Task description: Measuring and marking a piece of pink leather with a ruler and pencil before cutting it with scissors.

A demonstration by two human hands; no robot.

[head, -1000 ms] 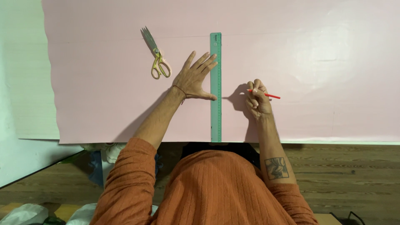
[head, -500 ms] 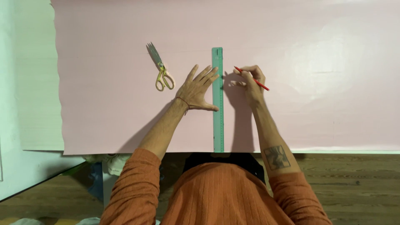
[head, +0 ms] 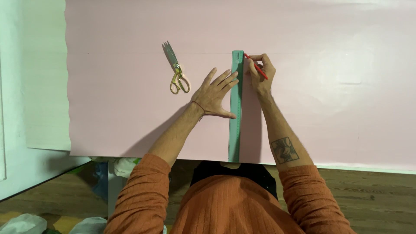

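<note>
A large pink sheet (head: 130, 108) covers the table. On it lies a long green ruler (head: 235, 125), running from the near edge away from me. My left hand (head: 215, 94) presses flat on the sheet with fingers spread, its fingertips and thumb touching the ruler's left side. My right hand (head: 260, 73) grips a red pencil (head: 257, 67), whose tip meets the sheet at the ruler's far right corner.
Scissors (head: 175, 69) with yellow handles lie closed on the pink sheet, left of my left hand. A pale green surface (head: 39, 86) shows beyond the sheet's left edge. Wooden floor (head: 372, 190) and crumpled plastic (head: 26, 223) are below the table's near edge.
My right hand has slid the red pencil along the ruler's right edge, from about its middle up to its far end. The left hand stays pressed beside the ruler.
</note>
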